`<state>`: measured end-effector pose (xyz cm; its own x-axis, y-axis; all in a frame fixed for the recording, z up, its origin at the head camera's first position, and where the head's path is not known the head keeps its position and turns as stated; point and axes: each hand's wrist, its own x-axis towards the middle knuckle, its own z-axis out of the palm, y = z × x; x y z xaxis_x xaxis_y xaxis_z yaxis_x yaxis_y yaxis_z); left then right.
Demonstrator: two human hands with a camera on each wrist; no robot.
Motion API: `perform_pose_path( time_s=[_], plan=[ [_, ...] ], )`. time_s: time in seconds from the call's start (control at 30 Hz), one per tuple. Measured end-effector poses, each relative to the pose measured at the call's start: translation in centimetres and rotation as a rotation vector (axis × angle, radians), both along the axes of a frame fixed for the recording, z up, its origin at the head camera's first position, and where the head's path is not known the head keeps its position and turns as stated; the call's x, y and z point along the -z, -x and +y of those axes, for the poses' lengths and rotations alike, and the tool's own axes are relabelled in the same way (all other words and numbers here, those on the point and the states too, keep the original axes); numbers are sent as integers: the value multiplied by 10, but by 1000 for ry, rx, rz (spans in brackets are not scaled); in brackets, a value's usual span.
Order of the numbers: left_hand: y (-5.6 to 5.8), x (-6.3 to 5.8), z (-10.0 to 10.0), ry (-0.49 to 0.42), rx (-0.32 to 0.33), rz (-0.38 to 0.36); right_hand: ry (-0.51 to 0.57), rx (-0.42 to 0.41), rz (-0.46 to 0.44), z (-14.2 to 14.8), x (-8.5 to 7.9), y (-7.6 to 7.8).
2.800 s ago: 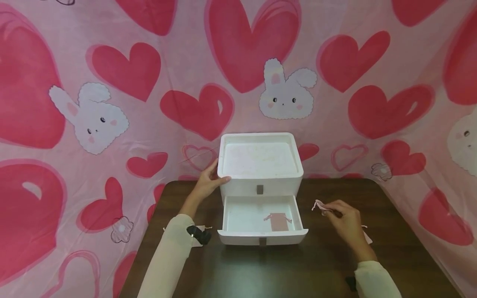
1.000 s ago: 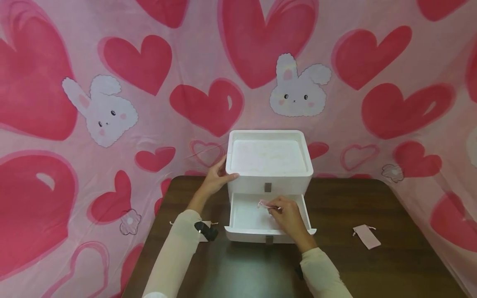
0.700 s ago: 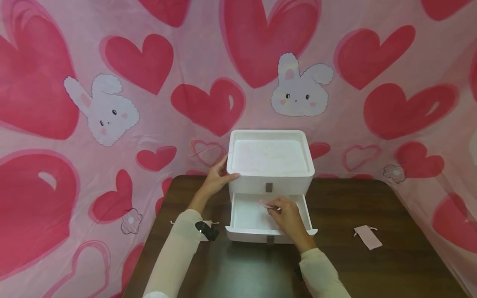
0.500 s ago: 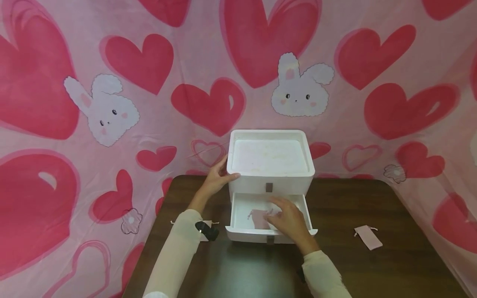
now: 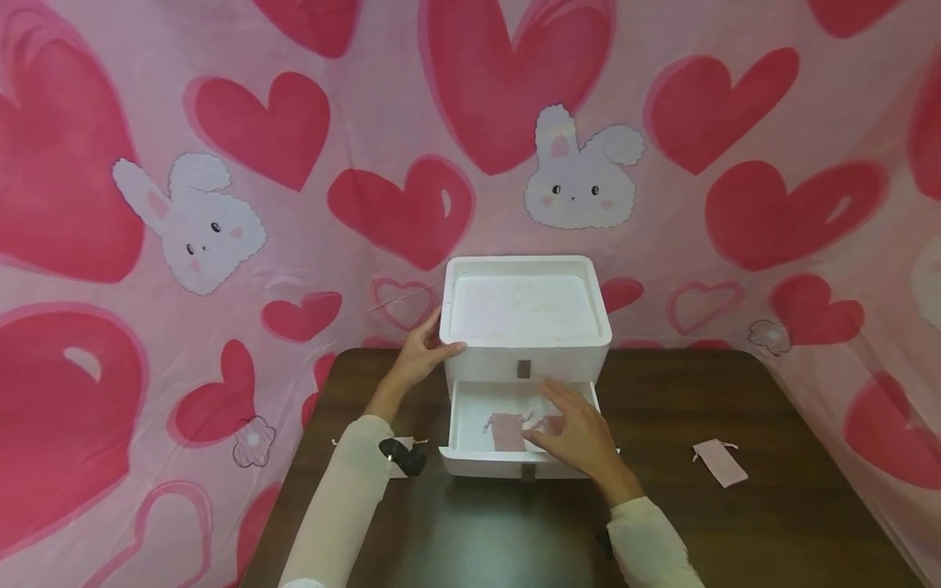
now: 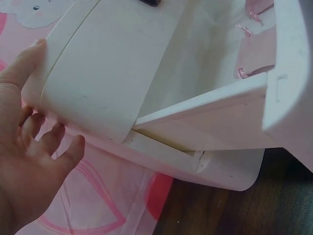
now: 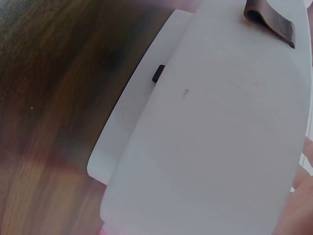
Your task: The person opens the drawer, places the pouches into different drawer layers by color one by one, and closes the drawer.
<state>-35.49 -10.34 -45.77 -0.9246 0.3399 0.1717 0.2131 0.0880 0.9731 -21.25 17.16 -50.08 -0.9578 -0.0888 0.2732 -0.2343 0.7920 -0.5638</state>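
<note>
A white drawer unit [image 5: 481, 364] stands on the table with its lower drawer [image 5: 481, 465] pulled out. At the unit's upper left front corner rests my left hand [image 5: 419, 361], thumb by the front edge, loosely bent fingers along the side. Inside the drawer lies a pink drawstring pouch [image 5: 507, 431]; a second pouch [image 5: 550, 424] beside it is partly hidden by my right hand [image 5: 584, 431]. That hand hovers over the drawer's right part, thumb and fingers apart, holding nothing. The left wrist view also shows a pouch [image 6: 258, 51] in the drawer.
Right of the unit, another light pink pouch [image 5: 720, 463] lies on the dark wooden table [image 5: 735, 539]. A pale pouch [image 5: 397, 471] lies under my left forearm, mostly covered. A pink heart-and-rabbit cloth [image 5: 400, 212] hangs behind.
My right hand carried a pouch from the right side into the drawer, let go of it beside the other pouch, and drew slightly right with fingers spread. My left hand stayed on the unit.
</note>
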Motion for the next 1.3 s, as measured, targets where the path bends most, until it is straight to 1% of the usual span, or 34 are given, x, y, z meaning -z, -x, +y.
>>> perform_pose_path(
  time_s=[0.07, 0.3, 0.43, 0.57, 0.8, 0.93, 1.13, 1.3],
  plan=[
    [0, 1, 0, -5, 1, 1, 5, -5, 11, 2, -1, -1],
    [0, 2, 1, -12, 10, 12, 0, 0, 118, 15, -2, -5],
    [1, 2, 1, -12, 11, 14, 12, 5, 139, 24, -3, -7],
    [1, 3, 1, -11, 10, 7, 32, 27, 127, 33, -5, -10],
    [-1, 1, 1, 14, -7, 2, 12, 55, 120, 49, -6, -17],
    [-2, 2, 1, 27, -10, -3, 18, 77, 95, 61, -5, -21],
    [-1, 2, 1, 4, -2, -3, 11, 114, 33, 80, -2, -24],
    [-1, 1, 1, 8, -2, -1, 4, 132, 27, 99, -2, -26]
  ],
)
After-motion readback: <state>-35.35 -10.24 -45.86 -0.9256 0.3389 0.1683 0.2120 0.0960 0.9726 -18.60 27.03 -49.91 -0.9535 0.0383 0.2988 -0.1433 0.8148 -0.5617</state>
